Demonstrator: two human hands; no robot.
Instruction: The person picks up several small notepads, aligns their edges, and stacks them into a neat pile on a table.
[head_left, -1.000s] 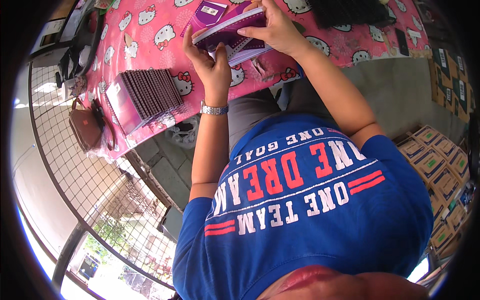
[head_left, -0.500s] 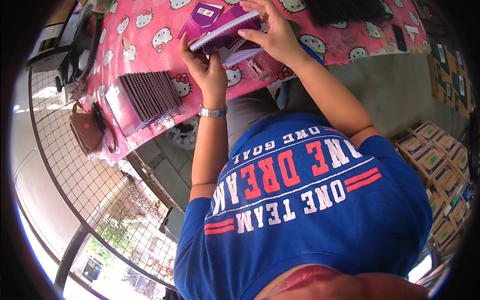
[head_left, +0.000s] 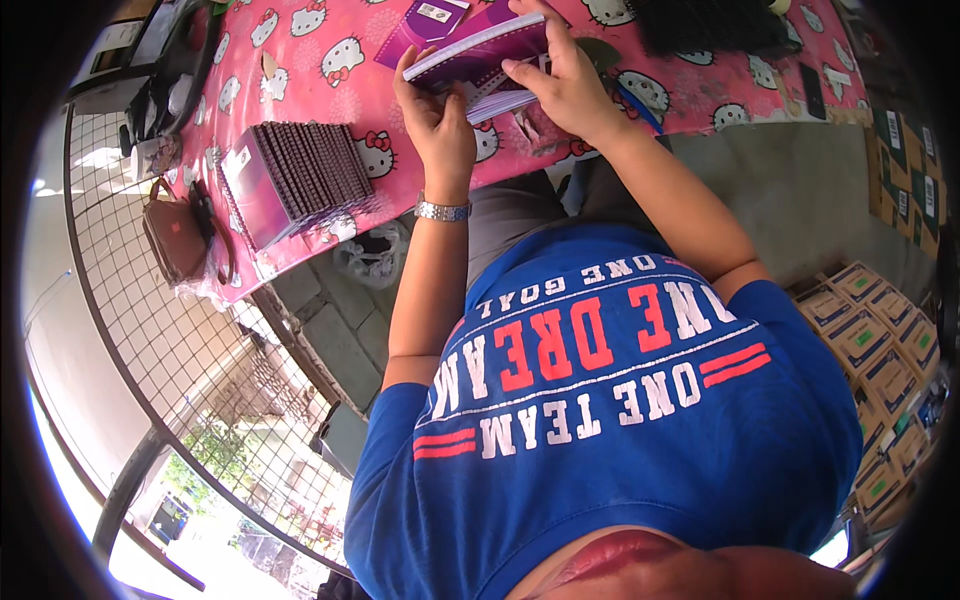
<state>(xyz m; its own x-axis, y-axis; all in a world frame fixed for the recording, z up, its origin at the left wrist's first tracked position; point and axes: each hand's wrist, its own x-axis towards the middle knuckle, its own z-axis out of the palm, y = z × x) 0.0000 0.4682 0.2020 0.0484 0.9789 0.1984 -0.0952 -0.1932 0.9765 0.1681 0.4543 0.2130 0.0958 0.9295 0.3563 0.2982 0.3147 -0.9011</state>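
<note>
The person's left hand [head_left: 440, 122] and right hand [head_left: 580, 98] pinch opposite ends of a purple notebook [head_left: 508, 54] over the tabletop [head_left: 310, 103], near its front edge; their grip has barely changed. The notebook remains raised; handling seems unfinished.

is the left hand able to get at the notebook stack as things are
Probably yes, but the left hand would first have to let go of the purple booklet; only tablecloth shows between it and the notebook stack.
</note>
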